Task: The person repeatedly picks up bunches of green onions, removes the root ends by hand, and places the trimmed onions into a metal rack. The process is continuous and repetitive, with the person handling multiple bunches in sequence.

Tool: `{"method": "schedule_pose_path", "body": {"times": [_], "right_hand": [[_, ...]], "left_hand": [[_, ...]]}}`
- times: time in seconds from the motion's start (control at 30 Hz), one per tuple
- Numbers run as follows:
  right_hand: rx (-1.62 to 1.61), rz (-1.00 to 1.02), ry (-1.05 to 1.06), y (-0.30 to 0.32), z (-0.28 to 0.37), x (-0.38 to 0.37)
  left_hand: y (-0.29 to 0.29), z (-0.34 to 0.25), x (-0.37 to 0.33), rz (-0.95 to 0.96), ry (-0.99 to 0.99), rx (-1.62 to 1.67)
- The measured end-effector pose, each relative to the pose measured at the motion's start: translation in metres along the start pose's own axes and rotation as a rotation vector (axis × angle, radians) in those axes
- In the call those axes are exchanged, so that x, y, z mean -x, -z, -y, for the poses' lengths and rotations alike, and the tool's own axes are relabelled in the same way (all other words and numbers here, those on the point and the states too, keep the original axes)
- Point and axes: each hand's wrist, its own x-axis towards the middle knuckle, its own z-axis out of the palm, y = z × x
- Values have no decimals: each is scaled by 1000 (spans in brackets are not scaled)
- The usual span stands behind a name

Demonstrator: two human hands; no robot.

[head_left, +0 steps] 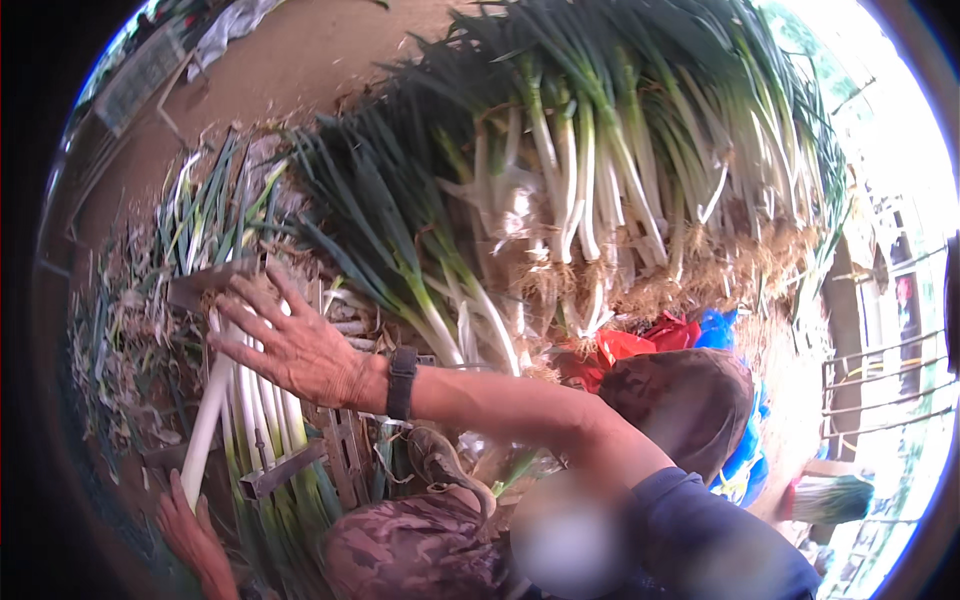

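Trimmed white leek stalks: smooth, slightly glossy skin. Big heap of untrimmed green-and-white leeks: waxy matt leaves, fibrous rough tan roots. Grey angle-iron frame: dull metal, probably rusted, view is blurry there. Bare brown dirt floor: matt, dusty. Black wristband: matt, rubber or fabric. Camouflage trousers: woven cloth.

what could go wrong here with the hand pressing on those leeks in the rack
The right hand lies flat, fingers spread, on the trimmed leeks in the metal rack; uneven pressure could roll the stalks out of line or bruise them. The left hand sits low by the rack's edge, where metal could nick it. The big leek pile leans just behind; a bump might spill stalks onto the rack.
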Motion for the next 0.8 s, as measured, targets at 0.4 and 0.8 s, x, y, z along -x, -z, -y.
{"method": "schedule_pose_path", "body": {"times": [0.4,0.8], "right_hand": [[-596,443,-526,119,6,141],[-380,-132,-1607,211,-123,262]], "left_hand": [[187,-181,-53,-440,-771,-414],[192,-378,-39,-463,-855,216]]}}
